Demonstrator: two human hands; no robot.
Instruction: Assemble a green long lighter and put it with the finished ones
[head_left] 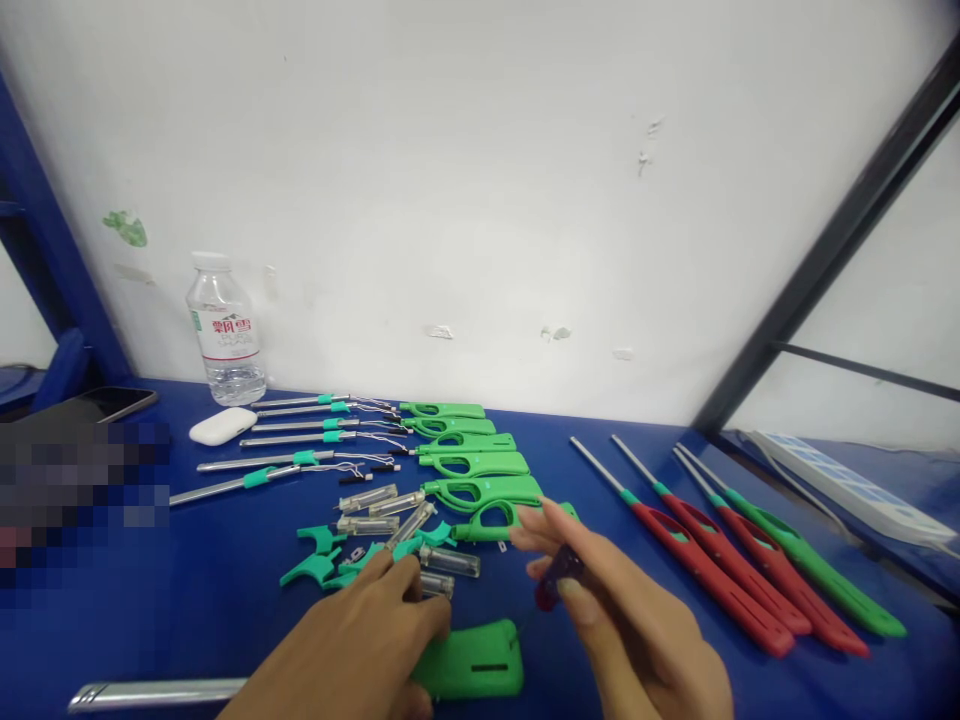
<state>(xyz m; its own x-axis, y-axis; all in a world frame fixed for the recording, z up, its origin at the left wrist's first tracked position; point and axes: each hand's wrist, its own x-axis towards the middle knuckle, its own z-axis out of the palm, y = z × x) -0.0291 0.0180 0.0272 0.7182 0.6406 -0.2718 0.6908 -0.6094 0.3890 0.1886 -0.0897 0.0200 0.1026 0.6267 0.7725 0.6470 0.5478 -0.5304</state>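
Observation:
My left hand [367, 630] curls over a green lighter [480, 660] at the near edge; the lighter's metal tube [165, 692] comes out on the left. The index finger lies on the far side of its handle and the thumb on the near side. Other fingertips reach the teal triggers [311, 568] and clear fuel tanks [450, 562], partly hiding them. My right hand [637, 620], right of the handle, pinches a small dark red, see-through piece [559, 578] between thumb and fingers; I cannot tell its kind.
Several green handle shells [487, 490] lie in a column, with metal tubes [292, 440] and wires to their left. Assembled red lighters [712, 570] and a green one [825, 570] lie right. A water bottle [225, 340], white case [223, 426], phone [120, 402] and power strip [855, 485] are farther out.

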